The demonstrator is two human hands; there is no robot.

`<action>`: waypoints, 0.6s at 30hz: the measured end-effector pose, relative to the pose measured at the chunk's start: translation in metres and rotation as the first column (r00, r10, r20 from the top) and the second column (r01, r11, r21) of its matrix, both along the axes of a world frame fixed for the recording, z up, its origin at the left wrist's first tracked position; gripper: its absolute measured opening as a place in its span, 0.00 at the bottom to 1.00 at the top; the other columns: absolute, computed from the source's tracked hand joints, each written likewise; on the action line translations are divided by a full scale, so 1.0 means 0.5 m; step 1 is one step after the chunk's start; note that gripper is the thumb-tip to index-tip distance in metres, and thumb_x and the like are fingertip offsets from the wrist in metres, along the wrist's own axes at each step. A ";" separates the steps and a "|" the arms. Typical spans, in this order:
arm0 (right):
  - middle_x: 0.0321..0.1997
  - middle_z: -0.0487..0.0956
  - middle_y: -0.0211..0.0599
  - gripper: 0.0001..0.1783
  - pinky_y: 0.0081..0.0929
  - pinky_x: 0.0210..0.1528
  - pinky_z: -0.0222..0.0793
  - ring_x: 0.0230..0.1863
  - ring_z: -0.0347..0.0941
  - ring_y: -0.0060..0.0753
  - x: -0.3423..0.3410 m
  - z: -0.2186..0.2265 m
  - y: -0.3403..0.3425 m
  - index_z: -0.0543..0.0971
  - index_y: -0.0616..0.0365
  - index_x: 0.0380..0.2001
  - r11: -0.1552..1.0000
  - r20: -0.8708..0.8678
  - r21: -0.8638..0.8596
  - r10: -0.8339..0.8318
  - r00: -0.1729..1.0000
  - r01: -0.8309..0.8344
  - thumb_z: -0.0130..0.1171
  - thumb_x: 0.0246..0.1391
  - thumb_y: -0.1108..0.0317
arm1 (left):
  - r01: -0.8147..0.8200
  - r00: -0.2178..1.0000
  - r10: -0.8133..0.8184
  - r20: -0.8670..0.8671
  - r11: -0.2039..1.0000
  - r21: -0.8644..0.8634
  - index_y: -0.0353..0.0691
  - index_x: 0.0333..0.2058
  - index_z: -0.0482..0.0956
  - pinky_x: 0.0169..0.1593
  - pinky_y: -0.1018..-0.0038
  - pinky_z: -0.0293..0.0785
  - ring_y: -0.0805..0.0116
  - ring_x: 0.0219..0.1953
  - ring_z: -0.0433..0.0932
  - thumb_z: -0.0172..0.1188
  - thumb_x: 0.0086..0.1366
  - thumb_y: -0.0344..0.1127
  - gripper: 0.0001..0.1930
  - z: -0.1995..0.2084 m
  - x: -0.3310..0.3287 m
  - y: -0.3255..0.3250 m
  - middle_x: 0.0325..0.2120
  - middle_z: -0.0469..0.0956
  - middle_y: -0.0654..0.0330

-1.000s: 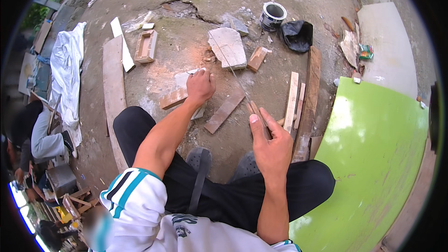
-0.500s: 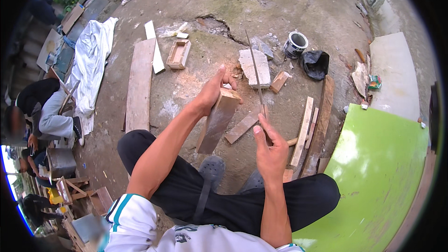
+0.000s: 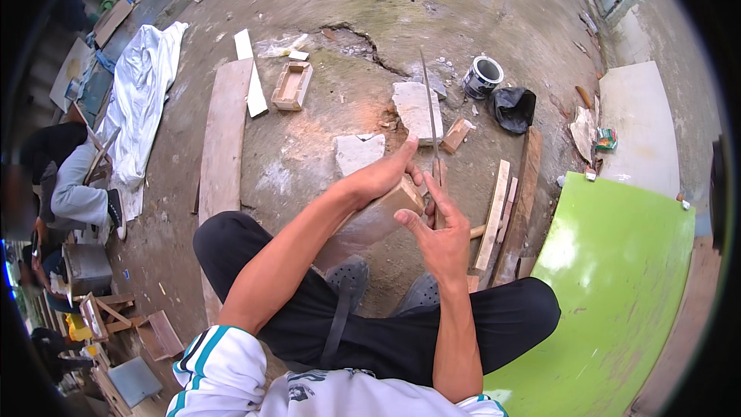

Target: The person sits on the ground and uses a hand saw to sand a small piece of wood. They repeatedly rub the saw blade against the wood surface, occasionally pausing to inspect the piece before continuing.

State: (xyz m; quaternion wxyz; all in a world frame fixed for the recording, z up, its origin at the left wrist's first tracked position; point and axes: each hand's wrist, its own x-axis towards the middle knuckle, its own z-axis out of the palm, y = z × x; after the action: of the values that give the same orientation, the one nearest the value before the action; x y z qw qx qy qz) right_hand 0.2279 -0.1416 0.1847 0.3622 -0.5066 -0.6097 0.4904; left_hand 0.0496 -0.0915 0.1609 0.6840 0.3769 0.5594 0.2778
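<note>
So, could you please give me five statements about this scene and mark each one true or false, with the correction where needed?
1. The left hand holds a wooden block. True.
2. The right hand is empty. False: it holds a long-bladed tool.
3. The black bag lies beside the can. True.
4. The green board lies on the person's left. False: it lies on the right.
5. The small wooden box is to the right of the long plank. True.
</note>
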 end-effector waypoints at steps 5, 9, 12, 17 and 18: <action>0.49 0.83 0.47 0.36 0.30 0.50 0.74 0.45 0.79 0.34 -0.009 -0.028 0.006 0.81 0.61 0.57 0.996 0.011 0.073 0.054 0.998 -0.055 0.79 0.47 0.56 | 0.047 0.994 -0.051 -0.100 0.998 -0.046 0.33 0.41 0.81 0.56 0.66 0.68 0.64 0.45 0.74 0.28 0.72 0.75 0.47 0.028 0.001 -0.011 0.38 0.79 0.52; 0.47 0.83 0.46 0.31 0.29 0.50 0.73 0.45 0.80 0.36 -0.013 -0.043 0.007 0.82 0.62 0.52 0.992 -0.032 -0.103 0.072 0.997 -0.075 0.77 0.49 0.56 | 0.057 0.995 -0.064 -0.082 0.995 -0.082 0.32 0.40 0.81 0.54 0.67 0.69 0.63 0.44 0.74 0.30 0.72 0.76 0.47 0.025 -0.010 -0.014 0.37 0.79 0.53; 0.43 0.82 0.43 0.28 0.30 0.48 0.73 0.43 0.79 0.37 -0.025 -0.062 0.008 0.83 0.64 0.49 0.991 -0.176 -0.130 -0.035 0.984 0.012 0.78 0.49 0.57 | 0.103 0.985 -0.099 -0.139 0.994 0.023 0.32 0.41 0.82 0.53 0.68 0.69 0.63 0.42 0.74 0.36 0.73 0.72 0.42 0.042 -0.013 -0.018 0.36 0.80 0.55; 0.39 0.80 0.40 0.27 0.31 0.47 0.73 0.43 0.77 0.36 -0.039 -0.059 0.020 0.82 0.63 0.49 0.997 0.057 0.071 -0.043 0.997 0.039 0.78 0.48 0.62 | 0.165 0.983 -0.154 -0.102 0.979 0.117 0.32 0.44 0.82 0.54 0.68 0.69 0.64 0.44 0.75 0.47 0.72 0.53 0.27 0.033 -0.026 -0.025 0.40 0.81 0.55; 0.39 0.79 0.40 0.27 0.31 0.47 0.73 0.43 0.77 0.36 -0.046 -0.057 0.018 0.82 0.63 0.49 0.992 0.060 0.125 -0.030 0.998 0.023 0.78 0.48 0.62 | 0.138 0.974 -0.118 -0.193 0.986 0.095 0.30 0.45 0.81 0.56 0.67 0.68 0.64 0.46 0.76 0.48 0.70 0.46 0.23 0.031 -0.024 -0.026 0.43 0.81 0.54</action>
State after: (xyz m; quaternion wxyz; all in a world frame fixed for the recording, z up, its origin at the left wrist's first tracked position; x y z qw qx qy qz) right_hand 0.2050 -0.1325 0.1560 0.3804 -0.5060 -0.6432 0.4308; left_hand 0.0374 -0.1045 0.1766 0.6239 0.4727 0.5798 0.2263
